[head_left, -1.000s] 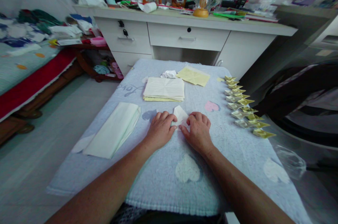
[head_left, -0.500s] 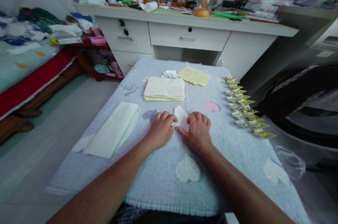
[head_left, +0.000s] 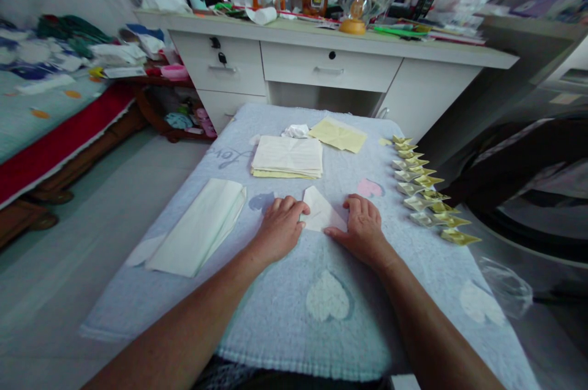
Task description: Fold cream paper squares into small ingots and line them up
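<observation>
Rests left hand [head_left: 282, 223] at left edge of white paper [head_left: 320, 211], cannot tell whether pinching or pressing. Splays right hand [head_left: 361, 228], with thumb and fingers apart around right corner

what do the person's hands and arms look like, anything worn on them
The left hand and right hand are bare, with no gloves and no rings that I can see. No watch or bracelet shows at either wrist, and no sleeves show on the forearms within the picture.
</observation>
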The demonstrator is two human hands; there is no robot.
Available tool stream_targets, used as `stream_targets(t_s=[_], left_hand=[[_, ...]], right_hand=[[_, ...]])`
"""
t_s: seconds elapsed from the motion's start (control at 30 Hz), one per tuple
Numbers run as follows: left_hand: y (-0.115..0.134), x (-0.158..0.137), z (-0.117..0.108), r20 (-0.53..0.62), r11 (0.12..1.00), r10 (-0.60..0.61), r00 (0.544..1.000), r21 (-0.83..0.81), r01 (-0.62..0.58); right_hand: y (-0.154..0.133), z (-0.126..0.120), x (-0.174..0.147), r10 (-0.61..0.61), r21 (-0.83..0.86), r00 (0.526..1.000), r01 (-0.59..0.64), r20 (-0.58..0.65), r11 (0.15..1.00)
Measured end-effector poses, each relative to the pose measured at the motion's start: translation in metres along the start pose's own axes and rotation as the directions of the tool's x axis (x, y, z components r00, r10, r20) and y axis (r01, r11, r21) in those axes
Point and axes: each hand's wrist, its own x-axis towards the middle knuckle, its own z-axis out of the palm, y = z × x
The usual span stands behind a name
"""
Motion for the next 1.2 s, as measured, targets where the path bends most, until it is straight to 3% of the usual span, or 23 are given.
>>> stream_targets(t_s=[0.33,0.53,0.77,0.93,1.2], left_hand=[[-0.002,0.0,0.001,-0.042,0.998,0.017,0.999,-0.052,-0.019],[-0.003,0.002,0.0,-0.078,0.994,0.032,0.996,-0.097,-0.04],[0.001,-0.001,0.001,-0.188,0.981,-0.192,0.963,0.003,0.196],[0.004,0.0,0.0,-0.117,0.991,-0.128,0.985,-0.053,0.123],[0.009,0.003,-0.005,-0.053,0.956,-0.054,0.997,-0.293,0.036]], right_hand=[[0.018,-0.028,0.005,-0.085,0.182,0.977,0.049,0.196,0.982],[0.008,-0.019,0.006,-0.087,0.258,0.991,0.058,0.103,0.964],[-0.009,-0.004,0.004,-0.04,0.128,0.998,0.034,0.044,0.991],[-0.013,-0.007,0.003,-0.021,0.219,0.999,0.011,0.044,0.976],[-0.015,-0.011,0.004,0.038,0.426,0.998,-0.058,0.057,0.903]])
